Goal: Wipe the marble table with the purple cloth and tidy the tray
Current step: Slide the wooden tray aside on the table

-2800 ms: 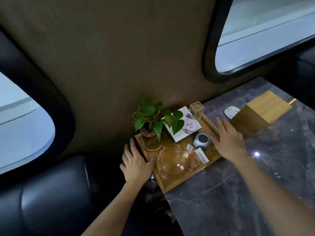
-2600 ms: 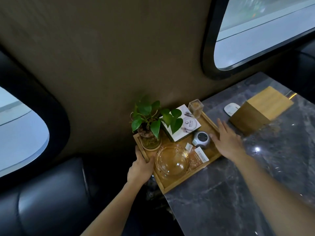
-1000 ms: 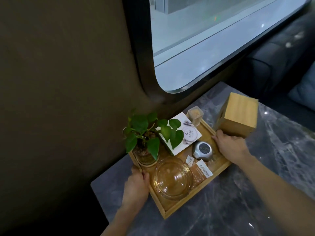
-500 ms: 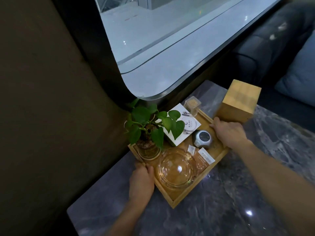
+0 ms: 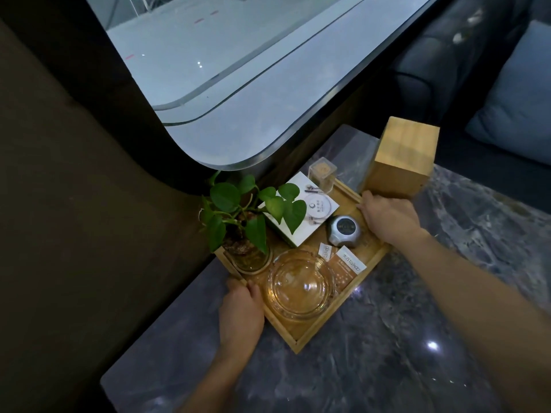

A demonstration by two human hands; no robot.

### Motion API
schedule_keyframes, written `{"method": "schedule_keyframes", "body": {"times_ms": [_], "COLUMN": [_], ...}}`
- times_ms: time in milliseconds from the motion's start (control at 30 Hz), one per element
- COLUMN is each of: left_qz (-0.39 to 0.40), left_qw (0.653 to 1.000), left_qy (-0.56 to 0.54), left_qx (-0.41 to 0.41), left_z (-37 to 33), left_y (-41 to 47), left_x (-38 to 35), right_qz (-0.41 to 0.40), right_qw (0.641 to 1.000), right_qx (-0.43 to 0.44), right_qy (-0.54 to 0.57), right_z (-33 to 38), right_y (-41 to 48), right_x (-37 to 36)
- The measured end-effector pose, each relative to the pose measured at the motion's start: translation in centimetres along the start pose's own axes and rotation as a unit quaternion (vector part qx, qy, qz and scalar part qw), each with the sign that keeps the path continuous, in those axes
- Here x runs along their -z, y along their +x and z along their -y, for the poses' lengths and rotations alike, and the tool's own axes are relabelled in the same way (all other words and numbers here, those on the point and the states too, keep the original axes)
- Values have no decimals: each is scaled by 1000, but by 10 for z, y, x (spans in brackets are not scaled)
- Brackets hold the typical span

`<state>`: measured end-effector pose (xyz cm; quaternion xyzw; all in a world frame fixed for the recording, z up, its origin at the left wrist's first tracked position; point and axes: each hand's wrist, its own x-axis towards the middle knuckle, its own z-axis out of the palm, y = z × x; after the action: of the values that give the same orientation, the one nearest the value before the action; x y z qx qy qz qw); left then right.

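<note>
Bamboo tray [image 5: 301,338] sits on the grey marble tabletop [image 5: 372,338], turned about a diagonal: one corner points toward the person, the opposite corner toward the window wall. Long axis runs from lower left to upper right across the view. Both hands are on it, at opposite ends of that axis. Left hand [image 5: 240,312] curls over the near-left rim, thumb inside the edge just beside the glass ashtray [image 5: 299,283], fingers wrapped out of sight beneath, so grip looks closed on the rim. Right hand [image 5: 387,217] lies over the far-right rim, fingers bent down over the edge, knuckles just beside the wooden box [image 5: 401,160] standing off the tray. Each hand is about equally close to its own end; neither needs to reach. Load on the tray: potted plant [image 5: 238,222] in a glass jar at the left corner, white booklet [image 5: 301,213], small clear container [image 5: 322,174] at the far corner, round grey gadget [image 5: 343,231], two paper sachets [image 5: 346,265]. Cannot tell whether the tray rests flat or is slightly raised. Purple cloth not in view. Judgement: step in hand is shifting or squaring the tray; the top-heavy plant and loose ashtray call for a level, slow move.
</note>
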<state>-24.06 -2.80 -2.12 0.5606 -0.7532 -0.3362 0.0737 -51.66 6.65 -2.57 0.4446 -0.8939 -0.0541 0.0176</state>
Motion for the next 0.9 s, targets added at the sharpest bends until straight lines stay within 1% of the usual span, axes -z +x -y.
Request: {"method": "schedule_keyframes", "body": {"times_ms": [67,267,467,533,667,733,833,900], "left_qz": [1,23,31,30,33,28,24,50], "left_qw": [1000,999,995,994,989,984,960,947], "left_qy": [-6,36,78,87,84,83,111,123], "left_qx": [5,3,-47,-65,-117,-157,-255,-291], "left_z": [0,6,1,-4,-11,-15,-22,-29], "left_y": [-1,-2,-18,-28,-48,-57,-72,-83], "left_x": [2,17,38,42,40,34,25,18], "right_qz": [6,-39,-57,-42,-58,-46,-39,-31], "right_qw": [1000,996,993,992,988,988,982,977], "right_qx": [-15,-47,-51,-52,-55,-72,-102,-127], "right_qy": [10,58,87,104,134,130,153,167], "right_z": [3,12,17,19,24,23,22,21], "right_y": [-2,-23,-70,-88,-130,-150,-182,-204], "right_x": [4,25,46,48,53,54,56,58]}}
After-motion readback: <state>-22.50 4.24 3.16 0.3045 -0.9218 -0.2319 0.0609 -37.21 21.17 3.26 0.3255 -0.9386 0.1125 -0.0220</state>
